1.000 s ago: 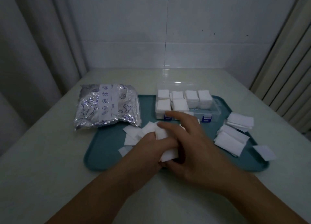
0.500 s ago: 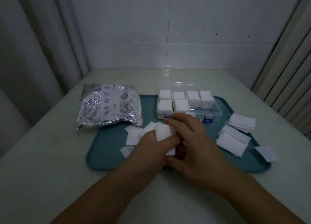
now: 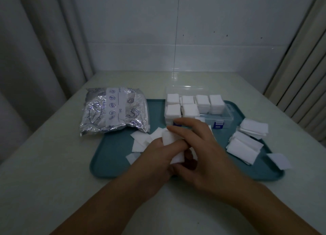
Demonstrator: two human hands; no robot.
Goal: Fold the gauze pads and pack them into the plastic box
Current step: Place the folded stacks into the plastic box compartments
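Both hands meet over the front middle of the teal tray [image 3: 112, 157]. My left hand [image 3: 155, 157] and my right hand [image 3: 202, 146] together grip one white gauze pad [image 3: 170, 139], which shows between the fingers, partly folded. The clear plastic box [image 3: 227, 117] with blue latches stands open at the back of the tray, holding several stacks of folded pads [image 3: 202, 104]. Loose flat pads [image 3: 141, 141] lie just left of my hands, partly hidden by them.
A silver foil bag [image 3: 112, 111] with blue drawings lies at the tray's left rear corner. Piles of unfolded gauze [image 3: 247, 143] sit on the tray's right side, and one pad [image 3: 279, 161] overhangs the right rim. Walls and curtains surround the pale table [image 3: 44, 164].
The hands stay in place over the tray. Their fingers have worked the pad, which now looks more bunched and folded between them.
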